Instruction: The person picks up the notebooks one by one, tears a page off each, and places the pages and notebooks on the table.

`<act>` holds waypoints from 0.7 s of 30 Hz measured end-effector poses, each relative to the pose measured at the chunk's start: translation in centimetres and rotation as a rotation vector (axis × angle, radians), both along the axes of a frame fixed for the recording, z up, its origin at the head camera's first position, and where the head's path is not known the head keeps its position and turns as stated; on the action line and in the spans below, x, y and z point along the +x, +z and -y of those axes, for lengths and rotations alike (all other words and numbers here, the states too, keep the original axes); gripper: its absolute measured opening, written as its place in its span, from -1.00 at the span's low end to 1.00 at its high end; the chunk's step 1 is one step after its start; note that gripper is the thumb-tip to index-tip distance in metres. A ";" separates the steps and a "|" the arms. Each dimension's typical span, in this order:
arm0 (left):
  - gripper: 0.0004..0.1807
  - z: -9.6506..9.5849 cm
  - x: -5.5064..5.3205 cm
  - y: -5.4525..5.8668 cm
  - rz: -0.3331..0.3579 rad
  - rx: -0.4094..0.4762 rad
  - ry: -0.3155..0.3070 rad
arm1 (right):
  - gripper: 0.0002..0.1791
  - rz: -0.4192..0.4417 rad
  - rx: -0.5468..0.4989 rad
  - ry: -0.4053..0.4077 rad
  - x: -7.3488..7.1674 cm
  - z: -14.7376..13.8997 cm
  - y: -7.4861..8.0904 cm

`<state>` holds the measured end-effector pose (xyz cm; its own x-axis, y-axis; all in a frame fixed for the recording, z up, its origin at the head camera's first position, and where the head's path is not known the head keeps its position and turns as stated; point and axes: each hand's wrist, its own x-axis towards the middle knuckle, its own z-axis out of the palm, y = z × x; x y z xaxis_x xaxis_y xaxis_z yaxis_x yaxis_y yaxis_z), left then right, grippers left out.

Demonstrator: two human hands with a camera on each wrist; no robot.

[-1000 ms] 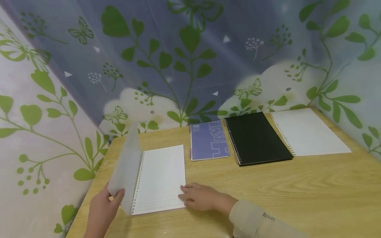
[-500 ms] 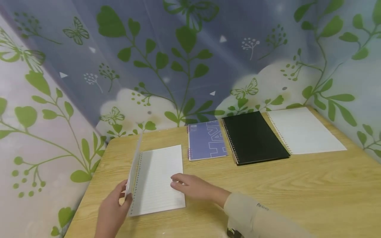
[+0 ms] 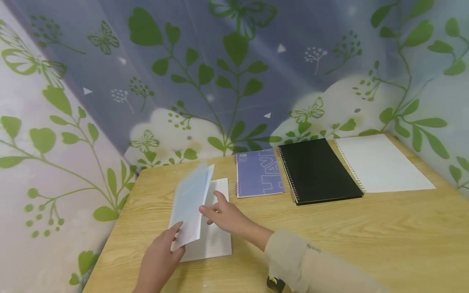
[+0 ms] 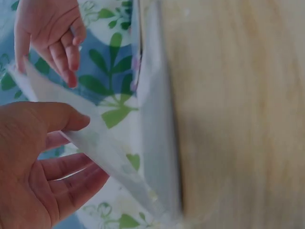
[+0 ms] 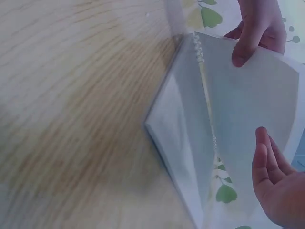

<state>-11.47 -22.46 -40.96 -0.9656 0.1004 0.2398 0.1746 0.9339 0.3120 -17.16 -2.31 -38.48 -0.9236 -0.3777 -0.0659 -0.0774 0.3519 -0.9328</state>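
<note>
A spiral-bound notebook (image 3: 216,246) lies on the wooden table, its lined white page partly covered from view. Its pale bluish cover (image 3: 190,195) stands raised and slanted over that page. My left hand (image 3: 159,258) holds the near edge of the cover, thumb on one face and fingers on the other, as the left wrist view also shows. My right hand (image 3: 231,217) is at the cover's right edge, its fingers spread and mostly straight, the thumb tip right at the edge. White coil binding (image 5: 207,95) shows in the right wrist view.
Behind and to the right lie a purple notebook (image 3: 258,173), a black spiral notebook (image 3: 318,171) and a white spiral pad (image 3: 382,162), side by side. Fabric with a green leaf print (image 3: 234,81) hangs behind the wooden table (image 3: 329,240).
My left hand has swung the cover from the left side up and over to the right. My right hand has risen from the page's lower right corner to the cover's edge.
</note>
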 end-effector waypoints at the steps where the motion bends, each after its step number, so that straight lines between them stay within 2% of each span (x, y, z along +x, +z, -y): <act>1: -0.39 -0.3 -0.1 -0.3 0.019 -0.025 -0.009 | -0.07 -0.002 -0.006 -0.021 0.0 -0.1 -0.2; 4: -0.38 -1.0 -0.4 -1.1 0.051 -0.087 -0.056 | -0.04 -0.018 -0.004 -0.071 0.0 -0.6 -1.0; 7: -0.37 -1.5 -0.4 -1.8 0.093 -0.112 -0.108 | -0.06 -0.025 0.033 -0.095 0.0 -0.9 -2.0; 11: -0.30 -1.8 -0.3 -2.4 0.161 -0.091 -0.137 | -0.14 -0.046 0.150 -0.100 0.3 -1.1 -3.7; 15: -0.30 -1.8 -0.6 -2.8 0.192 -0.081 -0.103 | -0.20 -0.110 0.276 -0.059 0.6 -1.3 -5.0; 21: -0.28 -1.6 -1.2 -3.7 0.223 -0.163 -0.038 | -0.23 -0.160 0.384 -0.024 0.8 -1.1 -5.9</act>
